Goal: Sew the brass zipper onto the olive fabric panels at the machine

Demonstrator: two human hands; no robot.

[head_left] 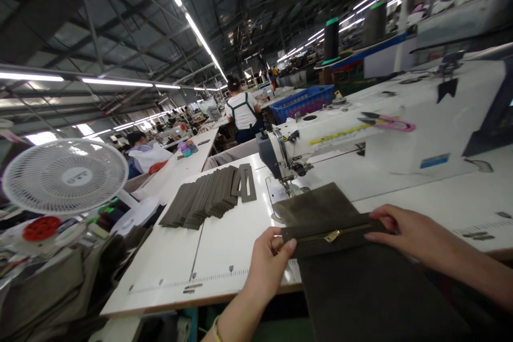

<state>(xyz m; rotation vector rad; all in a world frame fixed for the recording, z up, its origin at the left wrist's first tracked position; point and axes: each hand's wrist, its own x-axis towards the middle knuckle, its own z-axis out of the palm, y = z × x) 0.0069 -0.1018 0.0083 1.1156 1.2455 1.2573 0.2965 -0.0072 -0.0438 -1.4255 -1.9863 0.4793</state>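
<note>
A dark olive fabric panel (360,288) with a brass zipper pull (332,235) hangs over the front edge of the white sewing table. My left hand (272,256) pinches the left end of the zipper band between thumb and fingers. At the band's right end, my right hand (395,227) grips the fabric the same way. The panel's upper flap lies on the table just in front of the sewing machine's needle area (290,181). Left of the machine lies a fanned stack of olive fabric pieces (208,195), with a cut-out frame piece (245,183) at its right end.
Pink-handled snips (390,123) and a yellow tape measure (340,134) are on the machine arm. A white fan (66,176) stands at left, above piled olive fabric (44,288). Behind the machine are a blue crate (302,104) and a seated person (242,109).
</note>
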